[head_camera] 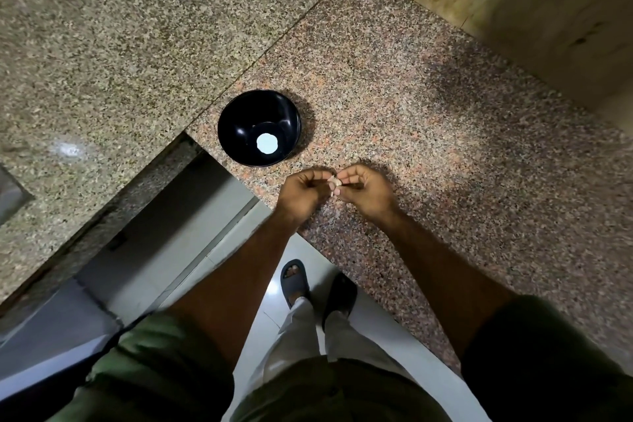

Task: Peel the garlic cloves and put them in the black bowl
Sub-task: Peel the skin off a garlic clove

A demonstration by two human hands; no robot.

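I see one garlic clove [334, 183], small and pale, pinched between the fingertips of both hands just above the counter's near edge. My left hand [303, 192] curls round it from one side and my right hand [364, 190] pinches it from the other, thumbs and forefingers meeting on it; whether any skin has come off I cannot tell, it is too small here. The black bowl [259, 128] sits just beyond the left hand, up and slightly outward of it, apart from both hands, and holds no clove that I can make out, only a round white patch at its bottom, which may be a reflection. So I judge the peeling is in hand and the bowl is waiting. Around all this lies the speckled granite counter [411, 106], and right below my wrists it ends, with the tiled floor [298, 250] and my sandalled feet [294, 281] beneath. That edge is my worry: a slippery clove squeezed too hard could shoot from the pinch and drop to the floor. Loose skin may also cling to the fingers and ride into the bowl.
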